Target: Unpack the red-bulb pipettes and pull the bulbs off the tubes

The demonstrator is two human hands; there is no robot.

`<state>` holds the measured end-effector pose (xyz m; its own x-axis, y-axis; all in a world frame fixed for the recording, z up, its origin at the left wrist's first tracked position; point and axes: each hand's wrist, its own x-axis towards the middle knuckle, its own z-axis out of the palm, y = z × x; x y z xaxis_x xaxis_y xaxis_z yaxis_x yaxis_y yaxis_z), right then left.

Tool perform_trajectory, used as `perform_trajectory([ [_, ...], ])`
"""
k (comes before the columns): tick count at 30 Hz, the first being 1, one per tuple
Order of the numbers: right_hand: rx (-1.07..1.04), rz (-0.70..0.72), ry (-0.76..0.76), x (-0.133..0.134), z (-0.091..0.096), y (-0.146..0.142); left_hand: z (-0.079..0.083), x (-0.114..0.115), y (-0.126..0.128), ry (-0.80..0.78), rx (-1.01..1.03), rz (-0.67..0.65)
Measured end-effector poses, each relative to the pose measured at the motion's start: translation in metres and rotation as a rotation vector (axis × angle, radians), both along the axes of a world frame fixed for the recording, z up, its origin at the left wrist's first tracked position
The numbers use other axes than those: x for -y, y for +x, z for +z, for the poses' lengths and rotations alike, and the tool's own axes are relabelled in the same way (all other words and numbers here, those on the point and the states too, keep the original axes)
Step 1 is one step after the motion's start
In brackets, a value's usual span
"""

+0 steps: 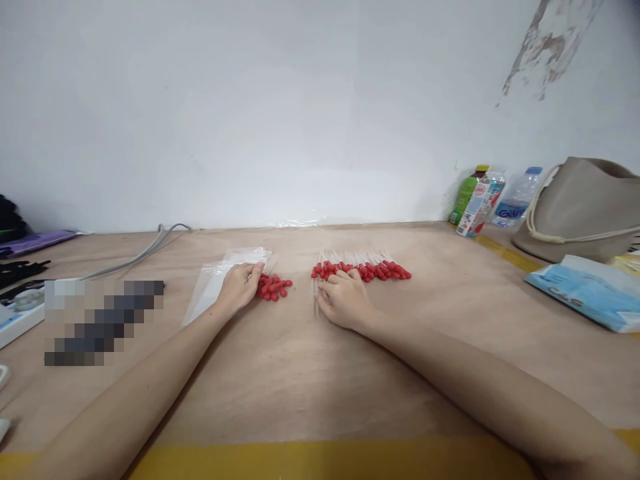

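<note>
From where I stand, take the space between the two hands as the dial's centre, with the wall (280,113) at twelve. At nine, the left hand (243,285) lies over a clear bag (203,293) on the desk (300,380), its fingers curled against a loose pile of red-tipped sticks (275,288); I can't tell whether that grip pinches anything. It may be keeping the pile together.

At three, the right hand (345,298) is bent low, with thin white shafts (315,300) beside its thumb and fingertips; whether they are pinched or only touched, I can't make out. Just past it, towards two, lies a row of sticks (380,270), red ends mostly towards the person, probably so each can be told apart. Bottles (477,200) stand farther out at two, seemingly kept clear of the arms.
</note>
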<state>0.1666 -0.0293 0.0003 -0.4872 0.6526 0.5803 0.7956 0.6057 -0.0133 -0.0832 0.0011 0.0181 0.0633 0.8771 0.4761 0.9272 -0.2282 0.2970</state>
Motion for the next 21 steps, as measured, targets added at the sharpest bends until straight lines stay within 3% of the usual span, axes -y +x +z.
perform_trajectory([
  [7,-0.017,0.058,-0.086,0.008,0.004,0.001,0.002,0.005,0.003,0.072,0.038,0.003],
  [14,-0.112,0.022,-0.054,0.008,0.006,0.028,0.006,0.013,0.023,0.29,-0.119,-0.073],
  [17,-0.109,0.017,-0.009,0.008,0.001,0.048,0.008,0.013,0.048,0.255,-0.219,-0.15],
  [21,-0.2,0.01,0.072,0.007,-0.008,0.067,0.01,-0.002,0.077,0.099,-0.262,-0.113],
])
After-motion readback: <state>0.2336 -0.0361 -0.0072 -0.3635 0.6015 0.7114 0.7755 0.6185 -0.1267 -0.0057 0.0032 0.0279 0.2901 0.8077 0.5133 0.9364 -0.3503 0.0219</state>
